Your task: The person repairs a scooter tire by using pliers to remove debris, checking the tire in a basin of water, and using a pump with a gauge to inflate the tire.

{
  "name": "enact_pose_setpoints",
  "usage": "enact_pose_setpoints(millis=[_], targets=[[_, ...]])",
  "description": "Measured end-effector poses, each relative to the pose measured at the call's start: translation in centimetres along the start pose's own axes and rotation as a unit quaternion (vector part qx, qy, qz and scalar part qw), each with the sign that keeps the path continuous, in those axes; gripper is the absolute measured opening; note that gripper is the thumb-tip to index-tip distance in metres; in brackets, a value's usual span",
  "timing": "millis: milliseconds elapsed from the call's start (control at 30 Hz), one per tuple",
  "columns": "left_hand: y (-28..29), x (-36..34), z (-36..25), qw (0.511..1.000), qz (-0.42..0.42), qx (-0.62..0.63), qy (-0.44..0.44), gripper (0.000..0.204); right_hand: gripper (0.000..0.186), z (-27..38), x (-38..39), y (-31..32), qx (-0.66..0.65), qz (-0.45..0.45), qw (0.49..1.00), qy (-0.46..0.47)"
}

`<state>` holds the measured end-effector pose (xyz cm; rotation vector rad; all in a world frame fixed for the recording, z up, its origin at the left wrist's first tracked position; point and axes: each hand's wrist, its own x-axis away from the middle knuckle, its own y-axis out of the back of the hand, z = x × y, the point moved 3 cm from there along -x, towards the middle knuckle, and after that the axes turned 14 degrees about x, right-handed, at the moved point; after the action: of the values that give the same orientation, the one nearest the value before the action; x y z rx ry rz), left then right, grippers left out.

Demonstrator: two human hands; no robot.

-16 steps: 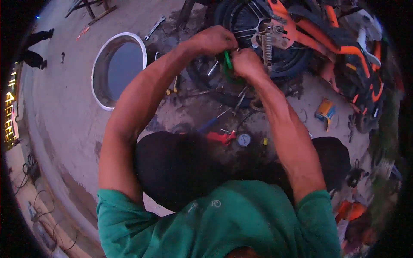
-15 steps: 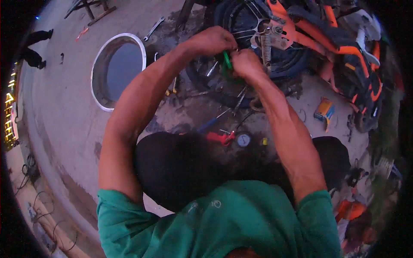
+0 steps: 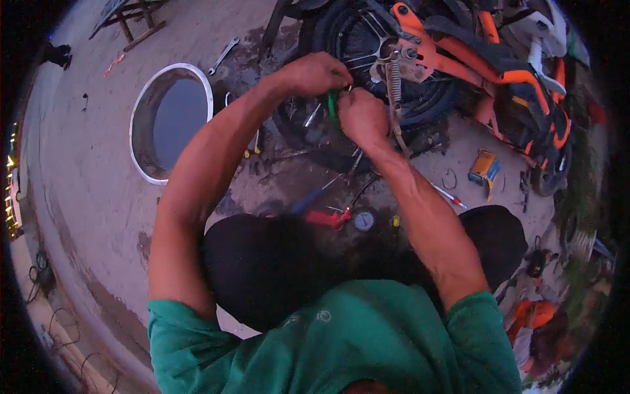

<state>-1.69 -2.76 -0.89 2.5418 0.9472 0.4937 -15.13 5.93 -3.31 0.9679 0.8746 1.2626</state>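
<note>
In front of a motorcycle wheel (image 3: 348, 39), my hands work close together. My left hand (image 3: 318, 73) is closed, its fingertips pinched near a small pale piece (image 3: 350, 88) between the two hands. Just below and to the right, my right hand (image 3: 364, 118) is also closed, its fingers curled toward that piece. A narrow green item (image 3: 333, 109) hangs beside the right hand; its kind and which fingers grip it are hidden. Beyond the hands stands the motorcycle's orange frame (image 3: 462, 59), with a coil spring (image 3: 394, 79) beside the wheel.
A round basin (image 3: 133, 131) of water stands left, near a wrench (image 3: 224, 56). Around my knees lie a screwdriver (image 3: 317, 197), a red-handled tool (image 3: 328, 218), a round gauge (image 3: 363, 221) and a yellow cap (image 3: 396, 221). A small box (image 3: 484, 167) sits right.
The view has shifted slightly. My hands remain together, with the right one lower and more upright beneath the left. A red-and-white stick now shows beside my right forearm.
</note>
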Motion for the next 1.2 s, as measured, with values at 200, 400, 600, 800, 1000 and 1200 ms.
enact_pose_setpoints(millis=[200, 400, 600, 800, 1000, 1200], targets=[[-0.2, -0.3, 0.7, 0.998, 0.005, 0.036, -0.046, 0.028, 0.034, 0.3, 1.1, 0.6, -0.027, -0.010, 0.998, -0.056], [-0.6, -0.1, 0.4, 0.997, 0.007, 0.036, -0.061, 0.026, 0.033, 0.3, 1.6, 0.4, -0.051, 0.006, 0.993, -0.106], [-0.5, -0.5, -0.6, 0.997, 0.058, -0.010, -0.055, 0.026, 0.031, 0.3, 1.7, 1.1, -0.066, -0.004, 0.991, -0.119], [0.3, 0.8, -0.7, 0.994, 0.051, -0.069, -0.064, 0.027, 0.034, 4.6, 7.5, -2.8, -0.124, 0.074, 0.990, -0.014], [0.0, 0.5, -2.1, 0.997, 0.036, -0.038, -0.062, 0.029, 0.027, 3.9, 9.7, -6.5, -0.545, 0.266, 0.738, -0.296], [0.0, 0.7, -0.9, 0.997, 0.025, -0.054, -0.057, 0.029, 0.028, 3.1, 10.2, -6.8, -0.535, 0.297, 0.732, -0.299]])
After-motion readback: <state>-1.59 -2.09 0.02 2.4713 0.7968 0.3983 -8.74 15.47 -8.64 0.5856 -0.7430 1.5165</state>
